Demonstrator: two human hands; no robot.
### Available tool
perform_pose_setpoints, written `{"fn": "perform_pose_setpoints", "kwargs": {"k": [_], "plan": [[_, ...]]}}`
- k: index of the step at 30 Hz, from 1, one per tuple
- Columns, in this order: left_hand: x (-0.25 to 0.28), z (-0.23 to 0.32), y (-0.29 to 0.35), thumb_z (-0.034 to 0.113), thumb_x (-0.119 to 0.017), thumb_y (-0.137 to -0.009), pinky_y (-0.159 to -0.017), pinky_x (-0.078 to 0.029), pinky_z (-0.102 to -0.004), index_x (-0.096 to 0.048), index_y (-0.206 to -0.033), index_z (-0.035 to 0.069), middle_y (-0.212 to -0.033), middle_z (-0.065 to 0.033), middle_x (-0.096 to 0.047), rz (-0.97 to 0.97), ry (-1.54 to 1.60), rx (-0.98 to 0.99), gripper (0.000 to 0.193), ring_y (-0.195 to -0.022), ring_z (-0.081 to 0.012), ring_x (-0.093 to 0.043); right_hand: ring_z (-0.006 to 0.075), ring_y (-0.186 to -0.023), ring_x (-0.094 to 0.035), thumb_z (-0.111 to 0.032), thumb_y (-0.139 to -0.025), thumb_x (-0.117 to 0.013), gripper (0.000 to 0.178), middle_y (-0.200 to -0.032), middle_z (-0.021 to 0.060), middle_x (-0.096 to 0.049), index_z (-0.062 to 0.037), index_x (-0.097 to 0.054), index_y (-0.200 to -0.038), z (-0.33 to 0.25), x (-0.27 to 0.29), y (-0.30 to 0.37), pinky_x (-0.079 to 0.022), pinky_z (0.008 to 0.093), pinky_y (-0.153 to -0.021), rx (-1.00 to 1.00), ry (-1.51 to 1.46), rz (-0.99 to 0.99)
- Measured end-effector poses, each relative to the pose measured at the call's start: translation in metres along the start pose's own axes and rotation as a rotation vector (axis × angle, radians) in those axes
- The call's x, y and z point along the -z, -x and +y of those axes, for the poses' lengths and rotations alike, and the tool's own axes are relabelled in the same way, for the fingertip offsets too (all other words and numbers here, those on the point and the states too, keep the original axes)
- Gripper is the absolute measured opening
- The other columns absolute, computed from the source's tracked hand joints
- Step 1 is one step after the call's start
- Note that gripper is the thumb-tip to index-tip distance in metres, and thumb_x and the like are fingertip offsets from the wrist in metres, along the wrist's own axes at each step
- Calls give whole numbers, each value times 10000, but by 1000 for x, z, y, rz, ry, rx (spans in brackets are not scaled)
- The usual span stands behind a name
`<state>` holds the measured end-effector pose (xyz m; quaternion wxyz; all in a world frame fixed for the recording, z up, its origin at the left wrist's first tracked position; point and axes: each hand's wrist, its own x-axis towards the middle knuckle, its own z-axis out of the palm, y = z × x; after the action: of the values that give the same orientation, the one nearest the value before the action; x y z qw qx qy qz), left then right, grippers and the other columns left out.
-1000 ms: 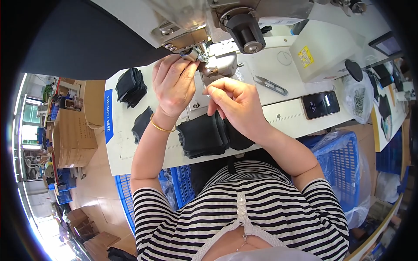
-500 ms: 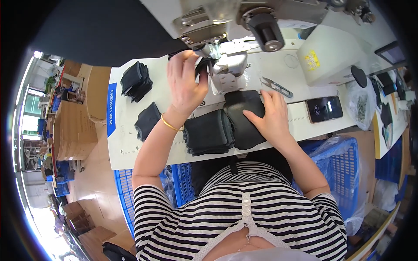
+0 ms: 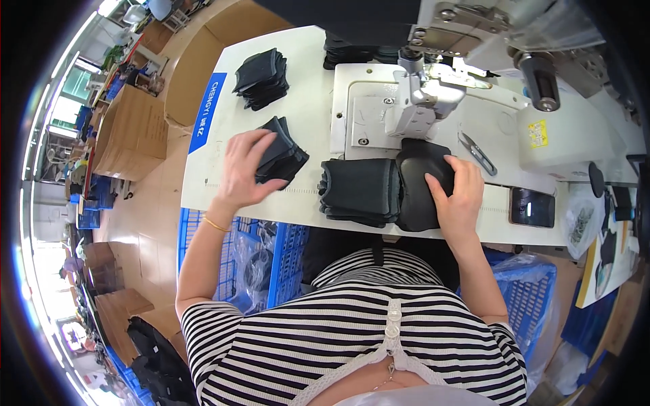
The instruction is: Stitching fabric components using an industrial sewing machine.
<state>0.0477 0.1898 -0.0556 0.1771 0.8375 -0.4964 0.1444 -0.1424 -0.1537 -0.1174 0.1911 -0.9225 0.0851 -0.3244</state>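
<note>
My left hand (image 3: pixel 245 169) is at the left of the white sewing table, its thumb and fingers apart around the near-left side of a small stack of dark fabric pieces (image 3: pixel 288 157). Its fingertips reach the stack's edge; whether they press on it I cannot tell. My right hand (image 3: pixel 463 196) lies with thumb and fingers apart on the right part of a smooth black moulded pad (image 3: pixel 421 193). Against the pad's left side is a neat pile of dark fabric pieces (image 3: pixel 359 189). Behind both stands the sewing machine (image 3: pixel 426 101), with nothing visible under its needle area.
Another dark stack (image 3: pixel 263 78) lies far left, and more dark fabric (image 3: pixel 349 53) behind the machine bed. Thread snips (image 3: pixel 478 153) and a phone (image 3: pixel 532 207) lie to the right. Blue crates (image 3: pixel 290 260) stand below the table edge; cardboard boxes (image 3: pixel 132 132) are on the floor at left.
My left hand has left the machine's needle area, where it held a dark piece, and moved left to the small stack. My right hand stays on the black pad. The whole view has shifted.
</note>
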Motion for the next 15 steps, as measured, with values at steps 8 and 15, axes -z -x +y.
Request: {"fn": "perform_pose_setpoints", "kwargs": {"k": [8,15], "plan": [[-91,124,-59,148,-730,-821,-883,-449,-430,-630,-1114,-15,-1046,-145,-580,16,250,145,351,-1016,-340,-560,283,-885,-604,-36,-874,-674,338,-966,150,-632,20,-595,-1198,-1,2,1,-466,377,-796,-43,-87,5],[-105,124,-56,-2,-711,-789,-756,-513,-387,-653,-956,13,-995,-135,-613,245,385,144,177,-878,-325,-624,154,-754,-623,-51,-911,-676,167,-901,110,-699,44,-658,-1047,11,5,7,-506,281,-732,-360,-488,36]]}}
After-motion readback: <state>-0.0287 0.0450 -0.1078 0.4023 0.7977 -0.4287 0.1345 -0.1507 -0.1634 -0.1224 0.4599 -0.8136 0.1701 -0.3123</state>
